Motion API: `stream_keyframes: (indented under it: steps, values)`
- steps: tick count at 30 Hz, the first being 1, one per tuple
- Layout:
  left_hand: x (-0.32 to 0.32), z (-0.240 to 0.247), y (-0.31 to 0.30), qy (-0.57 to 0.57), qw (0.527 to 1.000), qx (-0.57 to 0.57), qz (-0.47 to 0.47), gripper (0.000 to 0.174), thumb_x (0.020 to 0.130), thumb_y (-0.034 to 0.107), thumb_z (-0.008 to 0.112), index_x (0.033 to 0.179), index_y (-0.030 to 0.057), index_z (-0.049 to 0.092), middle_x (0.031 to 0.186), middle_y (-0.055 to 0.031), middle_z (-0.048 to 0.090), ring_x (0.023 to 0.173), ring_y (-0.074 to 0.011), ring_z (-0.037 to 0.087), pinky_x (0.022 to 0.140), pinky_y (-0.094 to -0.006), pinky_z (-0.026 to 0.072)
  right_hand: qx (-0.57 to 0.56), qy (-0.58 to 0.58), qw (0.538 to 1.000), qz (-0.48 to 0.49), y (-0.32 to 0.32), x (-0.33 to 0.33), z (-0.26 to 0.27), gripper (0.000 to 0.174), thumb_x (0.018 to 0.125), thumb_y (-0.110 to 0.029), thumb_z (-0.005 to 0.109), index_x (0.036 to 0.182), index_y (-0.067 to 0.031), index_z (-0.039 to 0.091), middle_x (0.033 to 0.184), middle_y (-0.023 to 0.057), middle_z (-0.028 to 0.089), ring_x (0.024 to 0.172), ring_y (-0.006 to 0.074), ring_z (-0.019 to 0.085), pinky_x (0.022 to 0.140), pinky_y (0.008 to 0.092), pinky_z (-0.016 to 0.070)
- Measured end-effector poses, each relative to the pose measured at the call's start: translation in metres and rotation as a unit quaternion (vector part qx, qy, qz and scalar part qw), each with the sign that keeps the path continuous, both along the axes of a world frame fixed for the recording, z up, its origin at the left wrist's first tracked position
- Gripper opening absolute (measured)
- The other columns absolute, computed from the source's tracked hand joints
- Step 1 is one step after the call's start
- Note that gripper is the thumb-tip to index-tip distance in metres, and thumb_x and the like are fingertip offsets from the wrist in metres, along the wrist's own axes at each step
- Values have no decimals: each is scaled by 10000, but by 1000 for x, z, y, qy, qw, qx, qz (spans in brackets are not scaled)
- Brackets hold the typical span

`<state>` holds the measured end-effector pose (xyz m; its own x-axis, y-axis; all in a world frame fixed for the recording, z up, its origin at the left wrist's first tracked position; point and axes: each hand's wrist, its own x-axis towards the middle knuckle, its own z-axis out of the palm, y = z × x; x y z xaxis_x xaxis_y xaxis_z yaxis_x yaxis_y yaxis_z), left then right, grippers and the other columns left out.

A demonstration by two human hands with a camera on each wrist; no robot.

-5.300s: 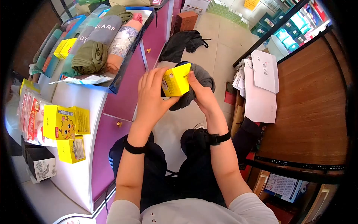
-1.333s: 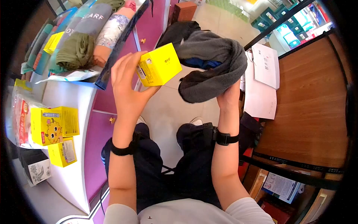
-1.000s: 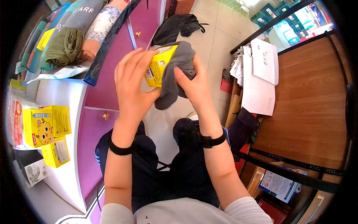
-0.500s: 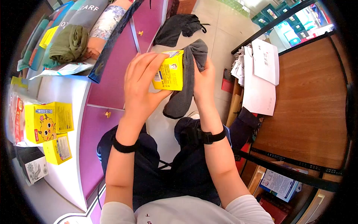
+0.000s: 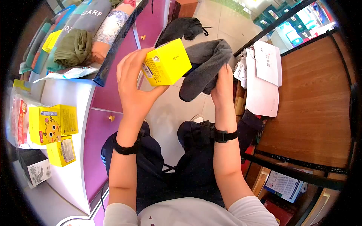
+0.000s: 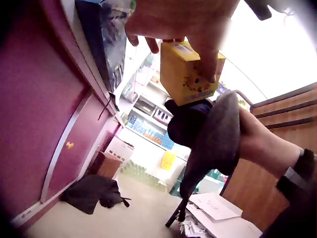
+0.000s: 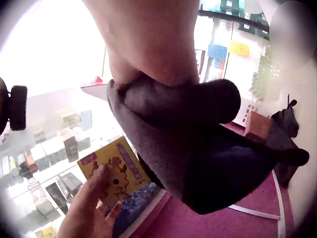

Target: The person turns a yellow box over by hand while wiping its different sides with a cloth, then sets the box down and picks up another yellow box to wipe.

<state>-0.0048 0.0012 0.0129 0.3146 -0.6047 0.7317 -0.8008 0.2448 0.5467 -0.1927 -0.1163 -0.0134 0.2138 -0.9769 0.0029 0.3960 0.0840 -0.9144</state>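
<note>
A yellow box (image 5: 167, 63) with printed text is gripped by the left hand (image 5: 134, 79), thumb below and fingers over its left side. The same box (image 6: 185, 74) shows a cartoon figure in the left wrist view. Just to its right, the right hand (image 5: 223, 84) holds a dark grey cloth (image 5: 205, 67), bunched with a hanging fold. In the right wrist view the cloth (image 7: 168, 129) covers the right hand's fingers, and the left hand (image 7: 89, 213) pinches the box (image 7: 116, 168). Whether box and cloth touch, I cannot tell.
At the left, a white counter (image 5: 69, 88) bears yellow boxes (image 5: 45, 126) and a tray (image 5: 109, 60) of rolled scarves (image 5: 85, 19). A black bag (image 5: 183, 30) lies on the tiled floor (image 5: 215, 26). White papers (image 5: 262, 94) lean against a wooden panel (image 5: 313, 105) at the right.
Since half a second ago, the right hand and cloth have moved right, away from the box. The left hand has shifted slightly left and tilted the box, showing its broad yellow face.
</note>
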Motion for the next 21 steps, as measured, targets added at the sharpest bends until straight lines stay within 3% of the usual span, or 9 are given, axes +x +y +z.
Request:
stream_keyframes:
  steps: [1,3,4,5,8,18,21]
  values:
    - [1,-1,0,-9,1000,-2,19,699,563,123,865,1213,95,609,1193,-81,630,1170,-305,533,1014,-428,391,-1,0,1000,2,0,1,-3,264,997,-220,548,1143,-10,611,984,42,661,852,93,587,761,283,480]
    - [0,-4,-3,-12,1000,-7,19,698,563,124,863,1213,98,611,1190,-81,629,1170,-303,534,1011,-427,390,-31,83,991,101,0,2,-21,281,985,-193,547,1181,4,585,1017,47,651,911,102,595,820,277,484]
    - [-2,-7,-4,-16,1000,-11,18,696,563,125,860,1213,101,612,1186,-82,628,1169,-302,534,1007,-426,390,-112,240,963,48,10,22,-16,321,959,-170,580,1220,16,557,1056,48,642,973,101,592,868,261,476]
    - [-3,-9,-4,-16,1000,-11,18,696,563,125,860,1213,101,612,1186,-82,628,1169,-302,534,1007,-426,390,-143,153,966,150,23,24,-3,361,931,-163,638,1231,19,554,1103,57,640,1000,98,592,882,257,475]
    - [-4,-14,-3,-33,998,32,44,749,542,80,843,1249,94,599,1228,-95,618,1189,-313,540,1027,-432,395,-85,101,980,146,26,36,4,322,918,-149,667,1179,21,587,1075,52,653,960,96,600,849,259,486]
    - [-6,-14,-2,-57,997,33,39,738,537,194,896,1213,93,619,1173,-86,626,1159,-297,553,1003,-435,388,-88,112,990,22,14,39,-4,214,920,-121,665,1076,23,636,980,58,696,873,107,635,782,263,502]
    - [-4,-14,-1,-37,998,41,21,728,583,198,898,1231,50,602,1208,-123,628,1162,-321,561,1007,-433,418,-89,109,990,3,9,37,-7,217,919,-128,673,1074,21,639,974,56,697,863,109,637,775,265,502]
